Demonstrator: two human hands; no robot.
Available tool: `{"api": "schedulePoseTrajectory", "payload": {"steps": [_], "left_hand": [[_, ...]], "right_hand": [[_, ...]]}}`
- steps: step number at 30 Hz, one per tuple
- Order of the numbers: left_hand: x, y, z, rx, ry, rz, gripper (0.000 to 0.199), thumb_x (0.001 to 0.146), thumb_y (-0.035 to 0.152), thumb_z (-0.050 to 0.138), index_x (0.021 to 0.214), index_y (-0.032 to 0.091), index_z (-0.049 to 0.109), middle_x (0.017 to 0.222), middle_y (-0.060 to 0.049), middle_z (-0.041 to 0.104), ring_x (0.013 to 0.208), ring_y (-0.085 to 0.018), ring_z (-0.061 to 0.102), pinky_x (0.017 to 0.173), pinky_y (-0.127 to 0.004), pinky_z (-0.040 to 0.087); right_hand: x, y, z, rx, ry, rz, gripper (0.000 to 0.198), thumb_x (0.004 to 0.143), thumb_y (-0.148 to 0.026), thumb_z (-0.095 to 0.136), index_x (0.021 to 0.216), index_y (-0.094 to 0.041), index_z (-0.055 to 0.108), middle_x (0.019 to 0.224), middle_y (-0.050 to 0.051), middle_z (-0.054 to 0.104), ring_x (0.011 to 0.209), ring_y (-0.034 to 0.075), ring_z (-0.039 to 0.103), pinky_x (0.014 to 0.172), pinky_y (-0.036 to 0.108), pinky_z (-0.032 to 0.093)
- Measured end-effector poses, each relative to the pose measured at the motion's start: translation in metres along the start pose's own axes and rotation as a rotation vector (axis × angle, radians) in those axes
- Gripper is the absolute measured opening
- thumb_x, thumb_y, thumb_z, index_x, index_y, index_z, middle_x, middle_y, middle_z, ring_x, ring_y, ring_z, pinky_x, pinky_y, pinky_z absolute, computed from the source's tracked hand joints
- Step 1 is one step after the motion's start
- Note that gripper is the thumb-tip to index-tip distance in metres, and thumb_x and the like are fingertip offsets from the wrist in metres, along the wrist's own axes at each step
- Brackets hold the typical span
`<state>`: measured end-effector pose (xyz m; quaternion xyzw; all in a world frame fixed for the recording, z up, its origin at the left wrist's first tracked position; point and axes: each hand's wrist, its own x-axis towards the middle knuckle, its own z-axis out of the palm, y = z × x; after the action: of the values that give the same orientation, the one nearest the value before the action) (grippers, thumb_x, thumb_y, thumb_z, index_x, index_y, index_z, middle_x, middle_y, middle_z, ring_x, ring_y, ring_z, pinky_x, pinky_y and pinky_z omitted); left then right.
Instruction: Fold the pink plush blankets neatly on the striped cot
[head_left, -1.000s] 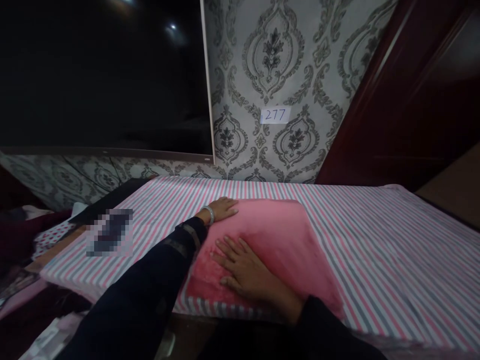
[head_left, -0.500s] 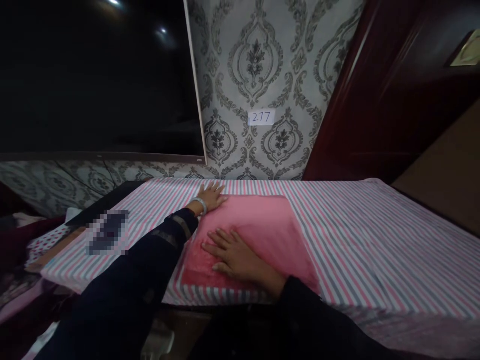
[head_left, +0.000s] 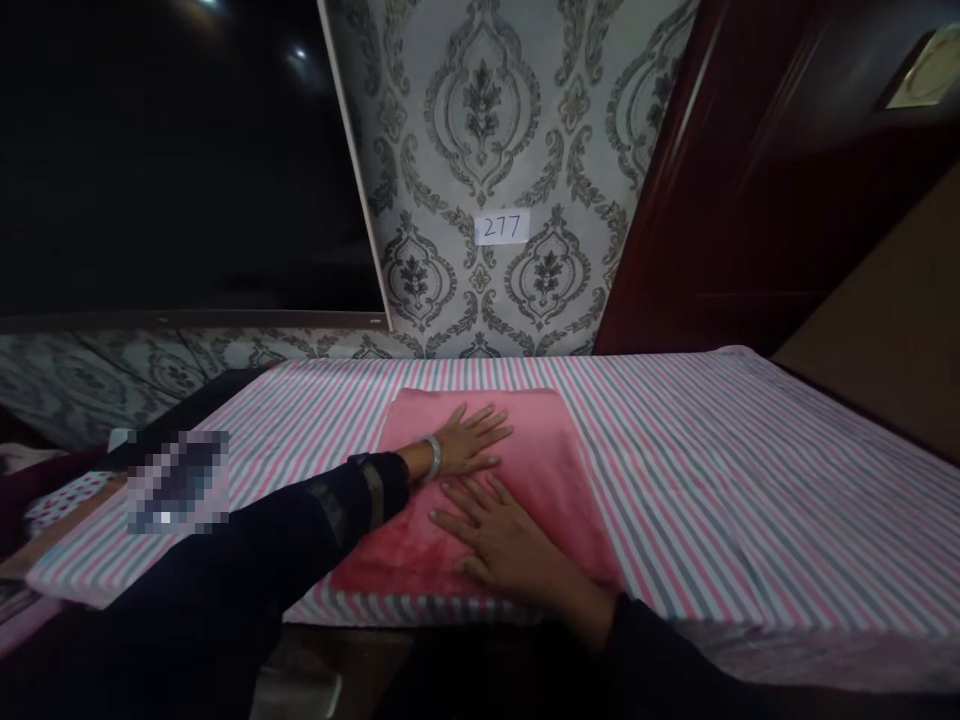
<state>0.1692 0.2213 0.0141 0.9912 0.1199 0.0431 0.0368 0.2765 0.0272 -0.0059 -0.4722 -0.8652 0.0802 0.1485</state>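
A folded pink cloth [head_left: 547,450] lies flat on the striped sheet [head_left: 735,470] of a table or bed, near its front edge. My left hand [head_left: 469,442], with a silver bangle at the wrist, rests palm down on the middle of the cloth, fingers spread. Just in front of it, my right hand [head_left: 506,540] presses flat on the near part of the cloth. Neither hand grips anything. Dark sleeves cover both arms.
A blurred dark object [head_left: 176,482] sits at the left on the sheet. Behind stand patterned wallpaper with a paper label "277" [head_left: 501,227], a large dark screen [head_left: 165,160] at the left and a dark red wooden door [head_left: 780,170] at the right.
My left hand has slid from the cloth's far left corner onto its middle. The right hand stays flat on the near part. The view has shifted a little.
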Motion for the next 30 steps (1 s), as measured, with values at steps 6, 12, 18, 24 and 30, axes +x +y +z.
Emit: {"api": "schedulePoseTrajectory", "payload": {"steps": [6,12,18,24,30], "left_hand": [[0.027,-0.046,-0.014,-0.056,-0.190,-0.203,0.069,0.098,0.061,0.039,0.160,0.032,0.027,0.168,-0.008,0.021,0.155,-0.033,0.019,0.119,-0.067,0.018],[0.028,-0.067,-0.003,-0.142,-0.041,-0.283,0.067,0.101,0.055,0.023,0.157,0.020,0.037,0.162,-0.007,0.040,0.149,-0.018,0.037,0.124,-0.033,0.025],[0.029,-0.053,-0.013,-0.020,-0.112,-0.378,0.066,0.102,0.055,0.023,0.159,0.024,0.031,0.162,-0.009,0.039,0.150,-0.026,0.036,0.123,-0.052,0.024],[0.038,-0.014,-0.044,0.123,-0.107,-0.393,0.068,0.100,0.055,0.034,0.160,0.024,0.029,0.167,-0.013,0.025,0.155,-0.034,0.022,0.122,-0.064,0.012],[0.053,0.045,-0.030,-0.031,-0.153,0.028,0.066,0.101,0.059,0.028,0.161,0.031,0.024,0.169,-0.007,0.021,0.157,-0.030,0.015,0.123,-0.063,0.012]], "right_hand": [[0.000,0.003,0.001,0.062,0.001,-0.002,0.062,0.103,-0.057,0.043,0.160,-0.036,0.029,0.168,0.002,0.021,0.156,0.025,0.009,0.126,0.056,0.009],[-0.002,0.004,-0.001,0.090,0.011,-0.013,0.062,0.103,-0.059,0.040,0.160,-0.036,0.029,0.168,0.001,0.022,0.156,0.025,0.011,0.126,0.056,0.009],[0.003,0.000,-0.002,0.068,0.029,0.004,0.062,0.103,-0.058,0.043,0.159,-0.034,0.034,0.168,0.002,0.023,0.156,0.027,0.013,0.126,0.056,0.009],[-0.011,0.003,-0.031,0.016,0.105,0.033,0.060,0.103,-0.060,0.040,0.156,-0.033,0.040,0.162,0.003,0.038,0.154,0.026,0.019,0.125,0.055,0.015],[-0.048,0.023,-0.032,-0.059,0.106,0.146,0.061,0.101,-0.061,0.044,0.155,-0.034,0.041,0.162,0.007,0.037,0.152,0.032,0.025,0.122,0.062,0.014]]}}
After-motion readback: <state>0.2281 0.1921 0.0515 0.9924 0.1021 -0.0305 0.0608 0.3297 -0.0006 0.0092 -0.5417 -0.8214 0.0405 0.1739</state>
